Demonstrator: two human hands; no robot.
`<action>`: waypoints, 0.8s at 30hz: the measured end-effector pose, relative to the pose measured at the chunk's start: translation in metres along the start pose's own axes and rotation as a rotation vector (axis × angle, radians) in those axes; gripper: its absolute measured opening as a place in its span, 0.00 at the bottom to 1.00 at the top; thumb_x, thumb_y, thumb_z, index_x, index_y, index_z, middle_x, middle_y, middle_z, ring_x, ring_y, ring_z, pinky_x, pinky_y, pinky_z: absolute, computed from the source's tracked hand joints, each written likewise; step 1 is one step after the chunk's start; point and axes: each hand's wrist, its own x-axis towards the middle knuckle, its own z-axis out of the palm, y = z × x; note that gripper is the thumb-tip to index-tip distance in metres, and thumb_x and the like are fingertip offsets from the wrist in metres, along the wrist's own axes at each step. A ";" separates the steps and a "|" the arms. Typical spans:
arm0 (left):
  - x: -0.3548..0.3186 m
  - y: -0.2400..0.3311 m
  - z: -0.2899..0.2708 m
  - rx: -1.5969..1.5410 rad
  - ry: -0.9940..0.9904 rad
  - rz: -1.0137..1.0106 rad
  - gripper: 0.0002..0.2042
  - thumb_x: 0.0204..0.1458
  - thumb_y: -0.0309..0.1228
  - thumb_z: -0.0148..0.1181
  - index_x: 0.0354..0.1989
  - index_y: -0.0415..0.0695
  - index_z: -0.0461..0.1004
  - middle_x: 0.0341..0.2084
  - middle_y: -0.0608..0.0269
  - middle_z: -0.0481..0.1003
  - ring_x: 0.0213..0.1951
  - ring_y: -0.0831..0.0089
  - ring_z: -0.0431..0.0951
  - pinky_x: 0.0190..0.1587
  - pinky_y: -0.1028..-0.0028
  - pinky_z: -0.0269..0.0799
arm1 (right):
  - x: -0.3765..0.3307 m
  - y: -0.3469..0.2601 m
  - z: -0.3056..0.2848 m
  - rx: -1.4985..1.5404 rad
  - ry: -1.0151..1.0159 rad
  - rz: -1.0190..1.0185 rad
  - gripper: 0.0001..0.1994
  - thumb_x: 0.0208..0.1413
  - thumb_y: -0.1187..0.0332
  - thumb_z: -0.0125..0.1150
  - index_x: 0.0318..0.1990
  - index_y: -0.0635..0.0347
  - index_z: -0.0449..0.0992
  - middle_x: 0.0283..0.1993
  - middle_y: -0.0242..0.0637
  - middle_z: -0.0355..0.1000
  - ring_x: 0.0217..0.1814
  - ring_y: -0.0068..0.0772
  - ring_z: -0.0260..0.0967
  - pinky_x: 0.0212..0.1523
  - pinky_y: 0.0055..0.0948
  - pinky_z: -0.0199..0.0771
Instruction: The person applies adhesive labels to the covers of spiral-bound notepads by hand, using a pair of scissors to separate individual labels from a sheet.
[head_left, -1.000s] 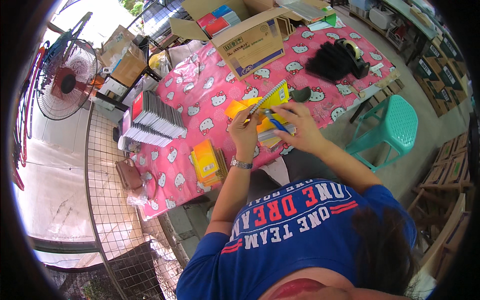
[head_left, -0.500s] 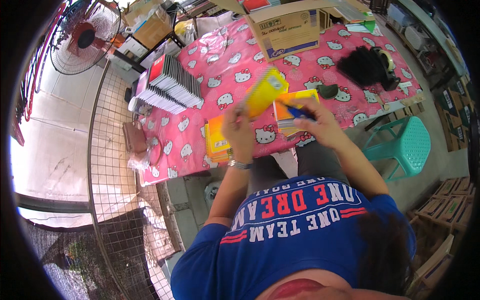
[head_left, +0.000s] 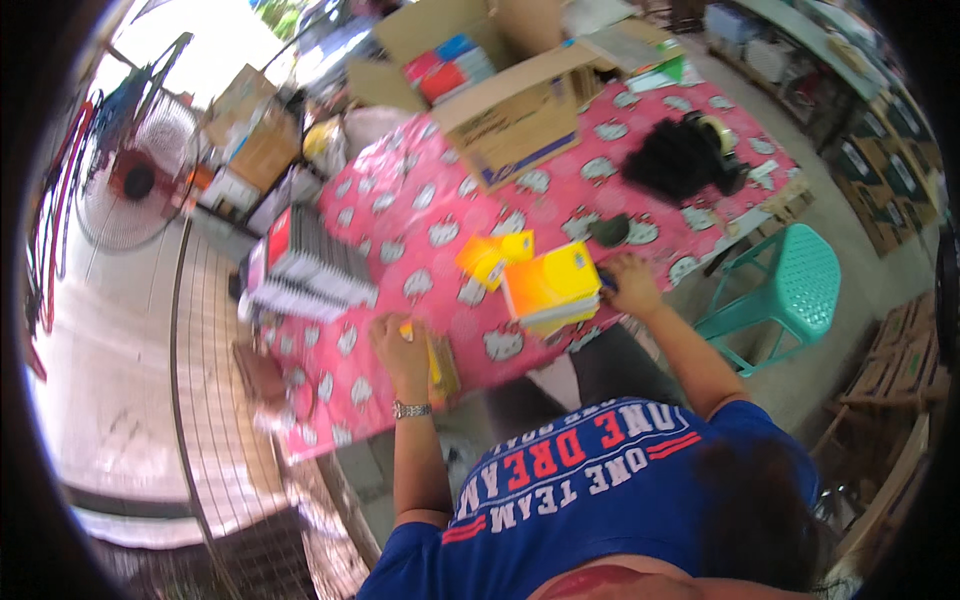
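My left hand (head_left: 400, 348) is at the table's near edge, its fingers curled over the end of a low stack of yellow spiral notebooks (head_left: 442, 368). A bit of yellow-orange cover shows by its fingers. On the right, my right hand (head_left: 632, 286) rests against the side of a taller stack of yellow-orange notebooks (head_left: 553, 285). Its fingers are bent around a small dark blue object (head_left: 607, 281), mostly hidden, whose kind I cannot make out. Just behind that stack lie a couple of loose yellow notebooks (head_left: 495, 258), overlapping at an angle.
A large stack of dark-edged notebooks (head_left: 315, 262) stands at the left. Farther back is an open cardboard box (head_left: 520, 130). A black fluffy bundle (head_left: 668, 160), a tape dispenser (head_left: 722, 140) and a dark green item (head_left: 609, 231) lie right. A green stool (head_left: 785, 290) stands beside the table.
My left hand has gone from a raised yellow notebook down to the left stack. My right hand has moved from over the right stack to its side. The whole view has shifted and turned.
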 end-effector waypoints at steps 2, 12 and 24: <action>0.038 -0.002 0.051 -0.225 -0.110 0.034 0.11 0.45 0.30 0.62 0.38 0.41 0.76 0.37 0.51 0.74 0.43 0.53 0.74 0.45 0.59 0.70 | 0.010 -0.002 0.014 -0.100 0.002 -0.031 0.26 0.37 0.56 0.67 0.50 0.44 0.75 0.54 0.37 0.66 0.59 0.46 0.59 0.58 0.50 0.58; 0.100 0.017 0.218 -0.048 -0.722 -0.223 0.13 0.46 0.27 0.57 0.41 0.38 0.77 0.40 0.43 0.78 0.48 0.51 0.77 0.50 0.58 0.72 | 0.005 0.014 0.010 -0.009 -0.008 -0.020 0.27 0.40 0.50 0.64 0.50 0.47 0.74 0.51 0.36 0.68 0.58 0.44 0.60 0.59 0.48 0.56; 0.091 -0.007 0.197 0.074 -0.858 -0.572 0.26 0.35 0.43 0.72 0.42 0.39 0.79 0.43 0.49 0.78 0.49 0.59 0.78 0.52 0.62 0.73 | 0.005 -0.001 0.009 0.028 0.052 -0.047 0.24 0.40 0.53 0.64 0.48 0.48 0.75 0.50 0.35 0.68 0.57 0.42 0.61 0.58 0.47 0.57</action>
